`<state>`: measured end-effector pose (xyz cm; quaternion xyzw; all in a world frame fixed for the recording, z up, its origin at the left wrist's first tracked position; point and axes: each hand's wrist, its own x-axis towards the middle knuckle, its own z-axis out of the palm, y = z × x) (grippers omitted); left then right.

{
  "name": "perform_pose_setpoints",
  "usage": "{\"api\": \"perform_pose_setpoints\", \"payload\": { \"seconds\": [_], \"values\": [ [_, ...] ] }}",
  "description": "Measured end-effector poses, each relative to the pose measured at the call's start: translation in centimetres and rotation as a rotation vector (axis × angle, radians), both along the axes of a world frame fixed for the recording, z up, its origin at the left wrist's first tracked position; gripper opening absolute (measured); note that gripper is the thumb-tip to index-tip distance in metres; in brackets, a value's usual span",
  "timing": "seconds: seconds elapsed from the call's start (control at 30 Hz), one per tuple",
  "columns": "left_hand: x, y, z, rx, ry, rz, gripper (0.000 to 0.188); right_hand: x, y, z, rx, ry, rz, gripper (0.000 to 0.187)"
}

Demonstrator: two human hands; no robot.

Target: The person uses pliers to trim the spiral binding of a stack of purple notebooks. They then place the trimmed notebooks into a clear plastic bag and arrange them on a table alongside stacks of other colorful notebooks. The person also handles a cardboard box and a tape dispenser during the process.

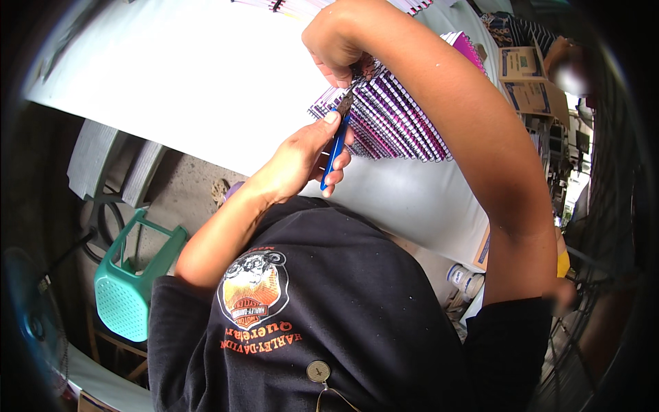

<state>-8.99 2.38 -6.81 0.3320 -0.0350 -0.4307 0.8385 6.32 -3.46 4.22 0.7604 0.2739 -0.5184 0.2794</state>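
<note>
My left hand (298, 161) is closed around a pair of pliers (335, 152) with blue handles and dark metal jaws. The jaws point up and away, meeting the corner of a stack of spiral-bound notebooks (398, 117) with black coils and purple-and-white edges. Reaching over from the right, my right hand (336, 44) bends down at the stack's far left corner, right by the plier tips. Its fingers are curled together there. What they pinch is hidden by the hand and the dark coil ends.
The notebooks lie on a white-covered table (171, 75); more bound sheets (292, 7) sit at its far edge. A green plastic stool (127, 288) and a grey bench (96, 161) stand at left. Cardboard boxes (525, 79) are at far right, a lidded jar (465, 280) below the table.
</note>
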Motion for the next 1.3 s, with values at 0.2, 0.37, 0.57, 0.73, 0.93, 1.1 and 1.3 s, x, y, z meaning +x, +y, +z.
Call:
{"api": "perform_pose_setpoints", "payload": {
  "seconds": [0.2,0.37,0.57,0.73,0.93,1.1,1.3],
  "values": [
    [0.3,-0.4,1.3,-0.008,-0.023,-0.001,0.059,0.0,0.0,0.2,0.010,-0.001,0.017,0.028],
    [0.2,-0.1,1.6,0.037,-0.030,-0.012,0.060,-0.3,0.1,0.7,0.010,-0.008,0.040,0.029],
    [0.5,-0.3,1.2,0.064,-0.035,-0.004,0.057,-0.8,0.3,1.4,-0.015,-0.031,0.090,0.029],
    [-0.1,0.2,1.1,0.081,-0.062,-0.006,0.055,-0.9,0.5,1.8,-0.078,-0.027,0.148,0.032],
    [0.0,-0.6,2.2,0.028,-0.005,0.071,0.052,-0.7,0.6,1.8,-0.069,0.021,0.146,0.034],
    [-0.1,-0.2,1.9,-0.022,0.043,0.030,0.050,-0.3,0.5,1.8,-0.047,-0.038,0.089,0.036],
    [0.2,-0.4,1.8,-0.221,0.170,0.020,0.055,-0.6,-0.8,3.2,0.053,-0.061,0.042,0.037]
  ]
}}
